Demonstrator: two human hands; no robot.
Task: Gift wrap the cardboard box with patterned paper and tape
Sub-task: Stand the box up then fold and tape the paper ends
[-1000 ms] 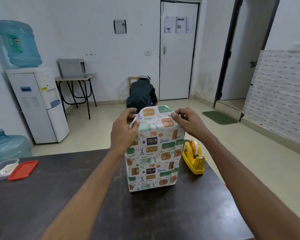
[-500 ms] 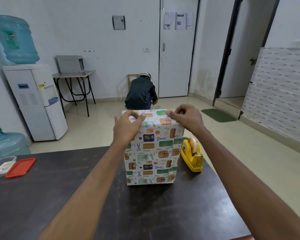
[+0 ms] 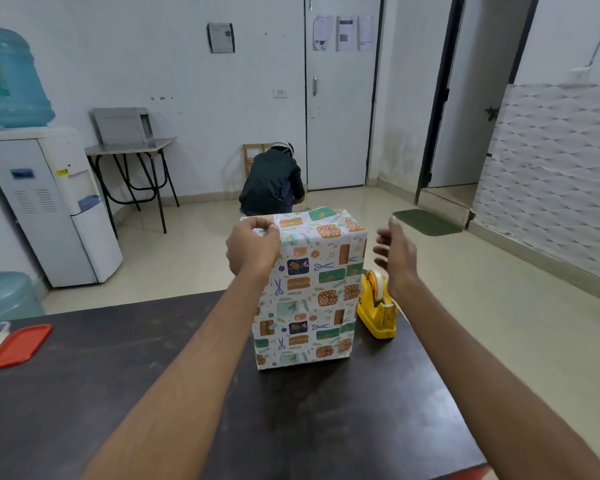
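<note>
Wrapped box (image 3: pixel 309 292): upright on dark desk (image 3: pixel 118 393), centre. Left hand (image 3: pixel 252 249): grip pinched on paper at top left corner. Right hand (image 3: pixel 395 258): fingers spread, empty, above yellow tape dispenser (image 3: pixel 376 306) just right of box.

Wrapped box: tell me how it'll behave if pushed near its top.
The wrapped box stands tall on a narrow end, so it probably tips rather than slides. The glossy paper looks slippery. The left hand pinching its top corner likely steadies it.
</note>
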